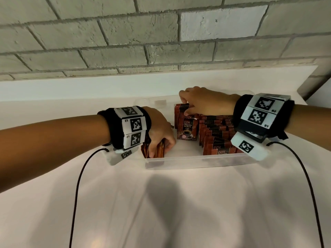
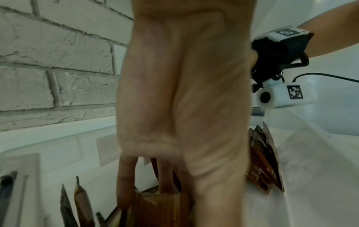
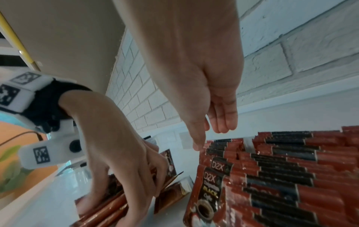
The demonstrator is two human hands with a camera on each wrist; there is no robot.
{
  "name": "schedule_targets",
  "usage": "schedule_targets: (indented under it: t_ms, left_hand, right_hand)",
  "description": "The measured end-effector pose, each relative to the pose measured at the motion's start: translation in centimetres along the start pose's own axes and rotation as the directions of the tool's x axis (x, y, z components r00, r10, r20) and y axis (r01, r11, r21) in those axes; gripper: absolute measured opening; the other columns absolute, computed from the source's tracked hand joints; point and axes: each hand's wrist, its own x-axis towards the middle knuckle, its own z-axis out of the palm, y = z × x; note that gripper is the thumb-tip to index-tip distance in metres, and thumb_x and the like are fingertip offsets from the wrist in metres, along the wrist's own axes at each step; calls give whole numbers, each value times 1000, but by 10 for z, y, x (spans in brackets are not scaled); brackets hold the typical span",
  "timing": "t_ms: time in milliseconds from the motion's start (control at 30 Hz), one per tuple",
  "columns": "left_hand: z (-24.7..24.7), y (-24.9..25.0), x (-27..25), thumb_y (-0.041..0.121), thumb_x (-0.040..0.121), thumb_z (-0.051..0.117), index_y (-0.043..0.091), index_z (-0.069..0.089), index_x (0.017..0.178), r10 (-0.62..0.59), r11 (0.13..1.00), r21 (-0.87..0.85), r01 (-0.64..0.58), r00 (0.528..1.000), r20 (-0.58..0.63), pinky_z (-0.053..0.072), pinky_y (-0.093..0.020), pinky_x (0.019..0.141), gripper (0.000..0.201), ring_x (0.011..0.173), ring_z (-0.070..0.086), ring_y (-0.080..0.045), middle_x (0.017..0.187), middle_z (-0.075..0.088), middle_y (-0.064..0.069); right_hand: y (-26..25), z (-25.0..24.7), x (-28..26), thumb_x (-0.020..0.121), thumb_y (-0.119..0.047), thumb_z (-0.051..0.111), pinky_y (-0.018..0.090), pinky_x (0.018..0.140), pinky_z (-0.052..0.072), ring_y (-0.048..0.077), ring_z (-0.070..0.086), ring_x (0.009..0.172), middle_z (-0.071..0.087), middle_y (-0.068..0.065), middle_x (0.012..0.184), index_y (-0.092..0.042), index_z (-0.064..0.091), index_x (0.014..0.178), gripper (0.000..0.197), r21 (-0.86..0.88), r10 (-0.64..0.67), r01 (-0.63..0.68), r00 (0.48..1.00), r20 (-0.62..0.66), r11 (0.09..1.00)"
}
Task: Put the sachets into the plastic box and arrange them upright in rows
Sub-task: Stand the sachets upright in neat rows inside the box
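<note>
The left hand reaches down into the near left corner of the plastic box, its fingers curled round a small bundle of sachets held on edge. The right hand lies over the far middle of the box with its fingers straight and together, the fingertips touching the top edges of the standing sachets there; it grips nothing.

The box sits on a white table pushed against a wall of pale grey painted brick. Soft shadows fall across the near part of the tabletop. Each wrist wears a black band with white marker tiles and a small white camera, and a black cable trails from each toward the near edge.

The box is clear and shallow, with low walls. Its right half is packed with red-brown sachets standing upright in close rows, each with a black band near the top. The front sachet of the middle row faces the viewer and reads "D2X" and "BLACK" above a picture of a coffee cup. In the left wrist view, a few more sachets lean together just right of the palm.
</note>
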Motion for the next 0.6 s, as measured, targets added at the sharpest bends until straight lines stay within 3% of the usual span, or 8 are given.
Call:
schedule_targets:
  t_ms: [167, 267, 333, 400, 467, 600]
  left_hand:
    - [1, 1, 3, 30, 83, 70, 35, 62, 118, -2, 1000, -7, 2, 998, -60, 37, -37, 101, 36, 115, 44, -14, 89, 46, 23]
    - [-3, -6, -5, 33, 85, 68, 35, 66, 116, 1, 995, -101, -13, 993, -121, 37, -27, 92, 32, 113, 47, -14, 91, 51, 24]
    - [-8, -13, -15, 31, 85, 68, 30, 69, 113, 30, 979, -196, -64, 984, -174, 41, -24, 89, 28, 112, 53, -16, 96, 64, 18]
    - [-9, -19, -26, 29, 84, 69, 26, 70, 111, 33, 951, -290, -108, 967, -253, 42, -14, 89, 27, 105, 56, -11, 98, 67, 12]
    - [-7, -25, -39, 27, 82, 71, 30, 71, 106, -12, 898, -414, -147, 934, -358, 37, -4, 79, 25, 97, 57, -2, 92, 67, 16]
    - [5, -36, -62, 17, 82, 72, 34, 71, 93, -116, 721, -627, -294, 842, -527, 41, -4, 80, 20, 86, 63, 7, 87, 72, 19]
  right_hand:
    - [3, -8, -9, 90, -28, 61, 26, 59, 33, 19, 48, 78, 50, 4, 92, -8, 48, 106, 28, 69, 40, -37, 999, -37, 997]
    - [3, -10, -15, 90, -28, 61, 28, 62, 38, 21, 53, 79, 55, 6, 92, -8, 51, 104, 26, 104, 49, -45, 998, -36, 994]
    - [3, -10, -20, 89, -29, 62, 29, 65, 42, 22, 57, 80, 59, 6, 92, -9, 53, 102, 25, 148, 48, -42, 998, -35, 988]
    - [4, -9, -26, 89, -30, 62, 33, 72, 48, 21, 60, 82, 62, 4, 93, -11, 55, 99, 23, 217, 44, -35, 998, -39, 976]
    - [5, -8, -32, 91, -27, 59, 37, 78, 53, 19, 63, 84, 64, 2, 94, -10, 58, 100, 19, 277, 35, -19, 998, -51, 961]
    - [0, -6, -42, 98, -18, 47, 34, 88, 54, 14, 68, 90, 67, 3, 100, -13, 58, 110, 17, 471, 65, -61, 998, 8, 880]
